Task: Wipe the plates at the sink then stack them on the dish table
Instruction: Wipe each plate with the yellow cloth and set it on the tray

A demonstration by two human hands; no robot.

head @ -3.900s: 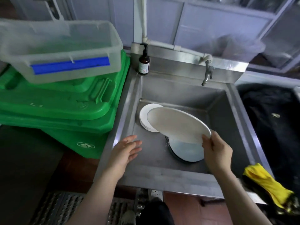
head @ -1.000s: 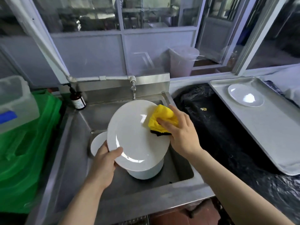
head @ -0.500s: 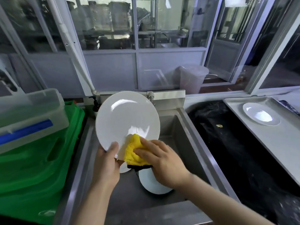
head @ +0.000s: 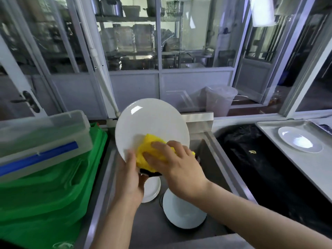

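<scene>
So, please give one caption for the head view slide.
Left hand holds a white plate while right hand wipes it with yellow cloth.

two bare forearms, no sleeves, left hand (head: pixel 130 178), right hand (head: pixel 177 164)

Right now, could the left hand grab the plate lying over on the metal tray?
Probably not. The left hand grips the white plate being wiped, and the plate on the tray lies far right, past the right hand.
</scene>
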